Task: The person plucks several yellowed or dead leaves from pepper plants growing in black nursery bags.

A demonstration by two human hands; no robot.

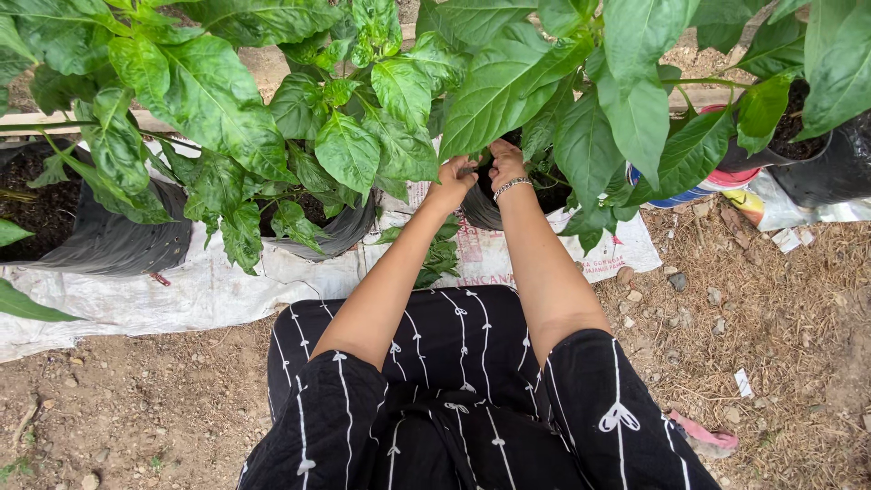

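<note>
Both hands are reaching under the pepper plant's leaves (508, 86): the left hand (451, 181) is grasping a low stem, while the right hand (505, 161) curls loosely beside it, above the black grow bag (481, 210), parting foliage for access.

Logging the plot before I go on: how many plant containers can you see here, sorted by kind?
Black grow bags: 4 (far left, centre, under the hands, far right)
Round pot with red, white and blue rims: 1
Total: 5

Left hand and right hand reach into the third bag.
</note>
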